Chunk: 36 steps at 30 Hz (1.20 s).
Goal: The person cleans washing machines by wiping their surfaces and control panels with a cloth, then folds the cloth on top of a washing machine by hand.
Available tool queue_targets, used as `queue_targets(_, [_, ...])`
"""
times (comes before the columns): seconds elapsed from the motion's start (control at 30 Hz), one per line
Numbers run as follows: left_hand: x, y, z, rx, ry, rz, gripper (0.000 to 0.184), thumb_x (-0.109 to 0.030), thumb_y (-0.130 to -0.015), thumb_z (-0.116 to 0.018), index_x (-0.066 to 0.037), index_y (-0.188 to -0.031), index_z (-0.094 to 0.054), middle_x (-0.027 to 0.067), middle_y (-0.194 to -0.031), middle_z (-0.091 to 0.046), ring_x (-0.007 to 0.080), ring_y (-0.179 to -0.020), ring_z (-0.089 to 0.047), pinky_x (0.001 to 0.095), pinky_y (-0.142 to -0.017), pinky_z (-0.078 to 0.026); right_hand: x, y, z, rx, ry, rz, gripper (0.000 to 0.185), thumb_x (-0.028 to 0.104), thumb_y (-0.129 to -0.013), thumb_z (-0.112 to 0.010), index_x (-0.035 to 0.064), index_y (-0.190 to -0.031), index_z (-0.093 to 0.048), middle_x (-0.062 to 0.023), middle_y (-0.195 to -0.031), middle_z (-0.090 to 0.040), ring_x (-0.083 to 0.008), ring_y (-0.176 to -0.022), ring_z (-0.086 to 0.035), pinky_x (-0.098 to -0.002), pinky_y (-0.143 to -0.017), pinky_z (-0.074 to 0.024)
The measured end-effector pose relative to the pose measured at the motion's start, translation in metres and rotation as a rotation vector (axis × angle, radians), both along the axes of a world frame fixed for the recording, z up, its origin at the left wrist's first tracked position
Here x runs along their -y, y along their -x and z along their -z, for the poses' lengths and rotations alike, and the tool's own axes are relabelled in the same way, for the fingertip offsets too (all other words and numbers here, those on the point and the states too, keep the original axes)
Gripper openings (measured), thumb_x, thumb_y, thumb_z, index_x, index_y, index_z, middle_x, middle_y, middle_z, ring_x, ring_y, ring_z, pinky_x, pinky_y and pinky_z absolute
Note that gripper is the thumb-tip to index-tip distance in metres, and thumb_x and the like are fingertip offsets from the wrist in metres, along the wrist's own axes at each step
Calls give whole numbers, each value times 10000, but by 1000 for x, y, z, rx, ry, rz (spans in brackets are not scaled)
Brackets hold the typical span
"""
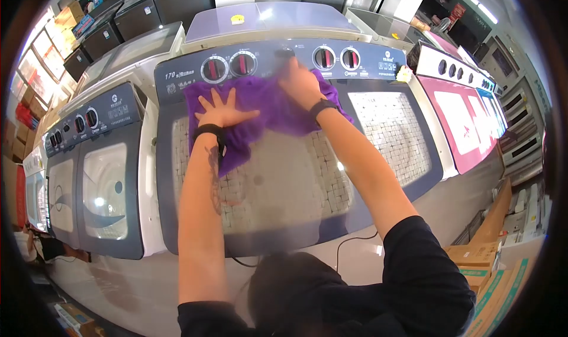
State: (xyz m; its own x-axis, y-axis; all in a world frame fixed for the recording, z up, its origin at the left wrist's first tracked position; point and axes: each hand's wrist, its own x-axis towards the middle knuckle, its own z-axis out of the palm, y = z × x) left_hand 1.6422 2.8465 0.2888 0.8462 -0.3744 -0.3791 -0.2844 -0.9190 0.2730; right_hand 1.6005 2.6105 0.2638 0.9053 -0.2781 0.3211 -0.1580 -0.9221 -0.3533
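A purple cloth (236,145) lies bunched across the top of a twin-tub washing machine, over the dark lid and up to the lower edge of its control panel (266,54). My left hand (220,109) presses flat on the cloth with its fingers spread, below the left pair of knobs. At the panel's middle, my right hand (302,87) is over the cloth and close to a small dark knob (286,53). Motion blurs its fingers, so their grip and any contact with the knob are unclear.
A smaller dark washing machine (97,171) stands at the left, a pink-lidded one (464,118) at the right. Another machine with a lilac lid (278,19) is behind. Cardboard boxes (479,255) are at lower right. A black cable (349,240) runs along the floor.
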Motion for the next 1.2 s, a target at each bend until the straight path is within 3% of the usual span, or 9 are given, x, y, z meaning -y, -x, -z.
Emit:
queue_targets(0.17, [0,-4,2,15,22,-6,1222,-850,-632,-613,-268,-1584,-113,210,-1628,88,492,-1461,151,696,-1126,-4,4,-7,-6,-90,29,12,718,347,-843,-654,-21,-1383,-356,-255,-1000,-668,-425,-915,-659,-493,-817,-527])
queue_targets(0.4, [1,-4,4,42,14,-17,1198,-864,-634,-600,-283,-1580,-150,210,-1629,77,492,-1467,122,692,-1130,-17,-12,0,10,5,191,94,775,292,-864,-608,-87,-1454,-277,-265,-1216,-580,-430,-1050,-608,-478,-881,-515])
queue_targets(0.53, [0,0,6,84,16,-12,1183,-882,-645,-563,-284,-1580,-154,182,-1638,50,476,-1476,105,683,-1135,-11,-33,26,12,-99,328,83,712,374,-912,-514,75,-1520,-297,-242,-1290,-526,-399,-1192,-507,-501,-996,-435])
queue_targets(0.57, [-1,1,9,92,22,-14,1177,-885,-650,-552,-283,-1580,-153,173,-1641,43,470,-1479,99,679,-1138,-11,-38,33,16,-176,300,93,663,458,-951,-433,153,-1529,-318,-220,-1408,-464,-382,-1305,-422,-494,-1073,-364])
queue_targets(0.67, [-3,15,13,113,16,10,1137,-879,-685,-516,-281,-1580,-151,145,-1648,16,442,-1491,80,659,-1150,-15,-34,44,54,-114,337,61,671,524,-976,-364,153,-1533,-312,-188,-1521,-371,-381,-1380,-358,-489,-1125,-299])
queue_targets(0.7, [-6,26,12,111,11,21,1129,-876,-691,-513,-282,-1580,-150,145,-1648,12,438,-1492,79,655,-1153,-17,-39,57,46,-218,286,65,690,573,-985,-306,162,-1540,-300,-184,-1584,-272,-377,-1436,-279,-473,-1168,-222])
queue_targets(1.0, [-46,139,12,64,-63,37,1072,-866,-735,-465,-304,-1581,-119,133,-1649,23,407,-1500,74,644,-1161,-13,-69,196,26,-380,175,62,757,636,-948,-335,182,-1551,-278,-178,-1616,-182,-388,-1475,-175,-488,-1194,-136])
queue_targets(1.1, [-62,179,16,36,-89,49,1065,-862,-743,-460,-306,-1581,-110,130,-1649,45,405,-1501,77,643,-1160,-11,-74,243,24,-346,122,-12,755,595,-959,-385,133,-1543,-254,-258,-1581,-200,-419,-1477,-154,-515,-1188,-147])
queue_targets(1.2, [-79,212,14,22,-83,54,1066,-857,-748,-462,-298,-1583,-106,135,-1648,51,403,-1501,85,638,-1160,-2,-80,271,35,-284,102,43,794,646,-916,-401,164,-1539,-308,-192,-1595,-223,-388,-1474,-169,-486,-1197,-133])
